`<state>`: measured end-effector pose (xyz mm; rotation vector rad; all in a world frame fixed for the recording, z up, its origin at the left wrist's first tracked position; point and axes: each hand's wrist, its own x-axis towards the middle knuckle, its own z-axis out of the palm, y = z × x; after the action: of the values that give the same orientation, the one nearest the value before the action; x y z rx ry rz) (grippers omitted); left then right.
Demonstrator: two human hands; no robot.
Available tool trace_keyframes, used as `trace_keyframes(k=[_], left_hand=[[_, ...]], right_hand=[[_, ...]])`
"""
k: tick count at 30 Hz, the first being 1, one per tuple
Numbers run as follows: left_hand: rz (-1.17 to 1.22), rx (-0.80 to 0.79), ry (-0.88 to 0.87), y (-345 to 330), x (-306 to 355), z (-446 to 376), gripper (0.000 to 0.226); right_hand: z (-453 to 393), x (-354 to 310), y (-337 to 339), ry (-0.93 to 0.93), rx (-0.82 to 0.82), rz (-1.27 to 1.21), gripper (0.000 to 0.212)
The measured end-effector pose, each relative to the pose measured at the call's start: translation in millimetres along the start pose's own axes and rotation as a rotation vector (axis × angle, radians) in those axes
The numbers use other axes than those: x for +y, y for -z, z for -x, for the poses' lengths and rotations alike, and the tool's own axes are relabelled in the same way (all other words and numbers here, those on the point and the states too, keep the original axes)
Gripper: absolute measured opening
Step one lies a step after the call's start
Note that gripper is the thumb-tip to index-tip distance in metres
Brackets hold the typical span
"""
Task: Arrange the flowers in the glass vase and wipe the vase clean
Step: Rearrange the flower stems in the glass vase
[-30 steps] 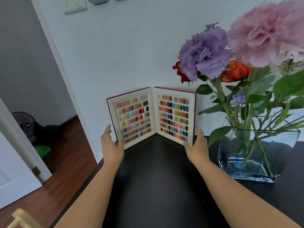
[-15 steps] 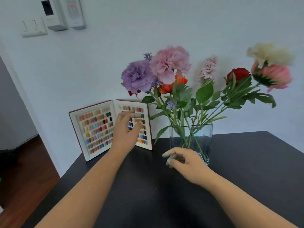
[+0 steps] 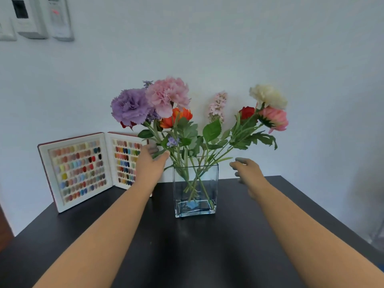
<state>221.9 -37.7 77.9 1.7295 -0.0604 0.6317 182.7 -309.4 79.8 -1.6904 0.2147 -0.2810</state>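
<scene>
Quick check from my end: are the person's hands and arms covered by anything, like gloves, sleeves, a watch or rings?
No. The left hand and right hand are bare, without gloves, and both forearms are uncovered to the frame's bottom edge. No sleeve, watch, bracelet or ring is visible; the fingertips are too blurred to judge the nails.

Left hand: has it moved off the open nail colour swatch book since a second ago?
Yes. The left hand left the open red nail-colour swatch book's left edge, crossed rightward and now reaches the green stems above the clear glass vase.

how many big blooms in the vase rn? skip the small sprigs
6: purple far left, pink beside it, orange below those, red right of centre, cream top right, salmon under it. A dark red one behind the purple may be a seventh.
</scene>
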Motion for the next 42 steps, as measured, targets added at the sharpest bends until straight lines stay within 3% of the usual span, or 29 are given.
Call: trace_keyframes(k=[3,8,13,17,21,26,34,39,42], left_hand=[[0.036,0.007,0.047,-5,-1,-4,0.051],[-0.093,-0.002,-0.016,-8,3,-8,0.052],[-0.283,0.062,-0.132,-7,8,-1,0.054],[-0.292,0.196,-0.187,-9,11,11,0.050],[-0.288,0.285,-0.220,-13,9,16,0.045],[-0.135,0.204,-0.245,-11,2,10,0.037],[-0.171,0.066,-0.212,-19,-2,12,0.048],[-0.237,0.051,-0.209,-19,2,3,0.033],[-0.288,0.028,-0.190,-19,7,-6,0.009]], right_hand=[[-8,-11,-10,-0.027,-0.043,-0.008,0.058],[-16,-23,-32,0.045,-0.030,-0.029,0.065],[-22,-22,-46,0.113,0.097,-0.017,0.050],[-27,-19,-48,0.170,0.196,-0.010,0.025],[-30,-22,-44,0.222,0.208,0.077,0.020],[-31,-41,-39,0.328,0.113,0.263,0.025],[-29,-98,-28,0.505,0.005,0.520,0.025],[-26,-129,-28,0.558,-0.101,0.633,0.025],[-28,-136,-30,0.555,-0.179,0.611,0.021]])
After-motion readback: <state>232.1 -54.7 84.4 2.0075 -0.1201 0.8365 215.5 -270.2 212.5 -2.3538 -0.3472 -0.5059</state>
